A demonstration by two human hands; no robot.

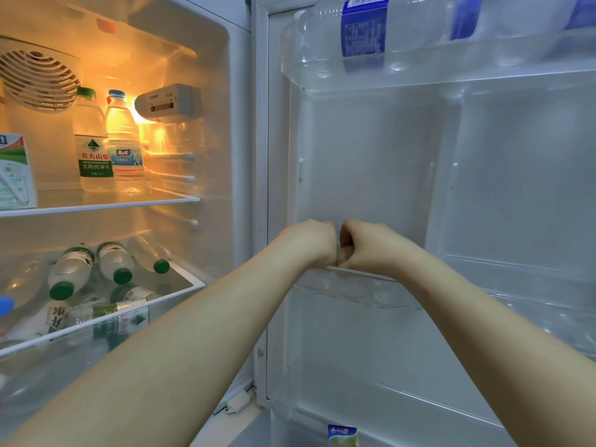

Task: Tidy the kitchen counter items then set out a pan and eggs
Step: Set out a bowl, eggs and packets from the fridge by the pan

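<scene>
Grip: left hand [309, 243] and right hand [371, 246] are side by side at frame centre, knuckles touching, fingers curled away from the camera. Cannot tell whether either grip is closed on something or just fisted; the palm sides are hidden. A pale bit shows between the two hands, could be a thumb or an egg, can't resolve it.

Both hands sit right at the back rim of the clear plastic egg tray with round wells [361, 293], which hangs on the white inner fridge door [371, 162], centre to lower right. The wells I can see look see-through, with no egg I can confirm. No pan in frame.

Further out:
- The clear upper door bin [419, 69] at top right holds a blue-labelled clear bottle [362, 30].
- In the lit fridge cavity on the left, a green-capped water bottle [92, 140] and a blue-capped water bottle [124, 140] stand upright on the glass shelf [129, 201].
- A green-and-white carton [14, 172] is at the left edge.
- Green-capped bottles lying flat [69, 272] are in the drawer at lower left.

Step, my read: the egg-fetch part, so the counter tidying is likely behind us and the pan is yet to be set out.

Next move needs a light, even hold on whatever egg is there. Lift it straight up clear of the tray rim, then carry it back to the worktop without knocking the door shelf.
</scene>
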